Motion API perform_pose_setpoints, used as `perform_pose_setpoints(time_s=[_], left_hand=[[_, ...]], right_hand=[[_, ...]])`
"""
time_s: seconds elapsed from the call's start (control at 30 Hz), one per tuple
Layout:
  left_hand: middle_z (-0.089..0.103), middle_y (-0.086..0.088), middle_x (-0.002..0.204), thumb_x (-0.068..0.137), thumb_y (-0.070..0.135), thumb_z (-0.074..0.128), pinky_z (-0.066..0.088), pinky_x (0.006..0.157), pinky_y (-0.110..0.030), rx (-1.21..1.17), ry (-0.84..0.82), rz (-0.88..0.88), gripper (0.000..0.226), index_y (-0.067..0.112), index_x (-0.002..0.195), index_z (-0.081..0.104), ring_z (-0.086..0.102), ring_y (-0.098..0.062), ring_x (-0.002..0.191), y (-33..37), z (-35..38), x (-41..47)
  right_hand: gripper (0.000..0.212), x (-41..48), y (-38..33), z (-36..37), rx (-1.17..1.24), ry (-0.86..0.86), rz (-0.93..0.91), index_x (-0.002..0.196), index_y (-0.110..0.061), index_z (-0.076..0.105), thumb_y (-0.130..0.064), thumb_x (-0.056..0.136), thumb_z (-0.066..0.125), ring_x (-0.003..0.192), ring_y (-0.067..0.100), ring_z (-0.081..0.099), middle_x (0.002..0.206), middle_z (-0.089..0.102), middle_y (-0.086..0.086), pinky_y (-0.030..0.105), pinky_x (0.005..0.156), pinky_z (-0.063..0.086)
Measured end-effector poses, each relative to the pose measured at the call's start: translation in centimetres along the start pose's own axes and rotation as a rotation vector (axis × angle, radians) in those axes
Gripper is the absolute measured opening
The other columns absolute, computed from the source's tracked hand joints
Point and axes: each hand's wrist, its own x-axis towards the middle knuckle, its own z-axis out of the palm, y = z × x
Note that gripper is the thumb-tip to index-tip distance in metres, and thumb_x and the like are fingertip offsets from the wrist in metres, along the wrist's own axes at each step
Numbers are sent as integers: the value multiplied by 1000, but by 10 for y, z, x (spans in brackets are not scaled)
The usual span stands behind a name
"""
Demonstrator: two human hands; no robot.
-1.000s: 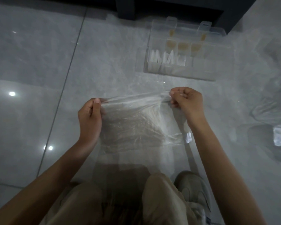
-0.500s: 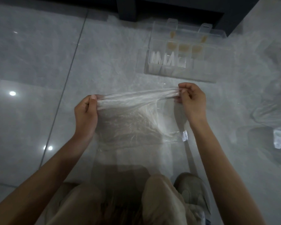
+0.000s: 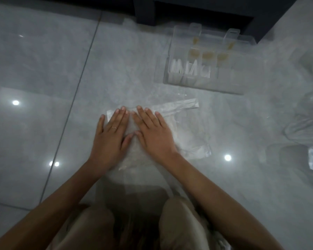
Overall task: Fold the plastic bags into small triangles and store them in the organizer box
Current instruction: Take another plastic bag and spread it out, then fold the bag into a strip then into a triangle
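A clear plastic bag [image 3: 186, 129] lies flat on the grey tiled floor in front of me, its handles reaching toward the upper right. My left hand [image 3: 110, 134] and my right hand [image 3: 154, 132] press flat on the bag's left half, side by side, fingers straight and thumbs nearly touching. The clear organizer box [image 3: 229, 80] stands open on the floor beyond the bag, at the upper right. Several folded white triangles [image 3: 190, 68] stand in its left compartments, and yellowish pieces sit in the ones behind.
A heap of loose clear bags [image 3: 307, 127] lies at the right edge. Dark furniture [image 3: 197, 9] stands behind the box. My knees [image 3: 181, 226] are at the bottom of the view. A tile joint [image 3: 76, 91] runs diagonally on the left.
Earlier both hands pinched the bag's top edge and held it stretched in the air. Now the bag lies on the floor and both hands press flat on it.
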Motion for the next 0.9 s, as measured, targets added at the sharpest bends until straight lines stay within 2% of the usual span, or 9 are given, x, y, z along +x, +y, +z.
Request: perform_pose_setpoints(time_s=[0.1,0.23,0.33,0.4,0.47,0.57,0.63,0.73,0.9], left_hand=[[17,-9,160,98,49,25,9,119,-49,17,-20,8,69,8,153,20,13,-17,148,-5,-1,1],[6,-6,161,95,59,21,1,119,-52,43,-47,-9,78,9,154,11,1,-14,148,-8,-5,-1],[2,-6,162,92,64,22,-6,118,-52,13,-61,-26,84,9,155,7,-5,-12,148,-10,-7,-2],[1,-6,162,92,64,25,-10,117,-51,-35,-39,9,85,9,154,9,-5,-13,149,-7,-12,-3],[9,-9,161,93,58,29,-7,117,-51,-20,-4,140,80,6,153,16,3,-17,149,3,-15,-7],[22,-11,157,95,51,32,5,117,-53,0,2,328,72,6,150,24,15,-18,146,24,-5,-21],[22,-9,158,97,49,31,12,117,-54,11,-44,379,69,8,152,23,18,-19,147,26,4,-29],[20,-8,159,99,47,30,16,116,-55,35,-87,424,66,8,152,23,18,-19,148,17,4,-31],[17,-10,160,97,54,31,13,115,-59,31,-99,479,71,10,152,22,11,-19,149,12,2,-30]], right_hand=[[59,-12,25,-1,-4,28,87,149,-19,36,-48,97,30,142,24,33,155,33,4,43,117,16],[69,-32,66,-14,-23,53,393,155,-20,15,-54,95,16,149,20,12,162,12,1,39,118,0],[76,-43,82,-27,27,54,551,155,-15,3,-58,93,10,150,21,2,163,2,3,41,120,-3],[78,-47,78,-34,73,67,533,155,-11,1,-58,95,16,149,22,-4,163,-4,7,39,120,-7],[73,-52,64,-34,27,80,364,155,-11,6,-53,99,23,149,22,-5,162,-4,7,38,120,-9],[62,-68,48,-20,-48,51,44,153,-13,23,-46,100,30,148,23,12,160,13,7,39,121,2],[58,-78,53,-12,-68,30,-51,151,-14,28,-43,101,31,146,23,22,158,25,7,40,120,10],[55,-88,80,-16,-108,55,3,150,-14,31,-39,101,29,145,24,25,156,28,9,43,118,14],[57,-111,123,-32,-84,95,244,151,-10,29,-34,99,28,146,21,13,158,23,10,33,119,-4]])
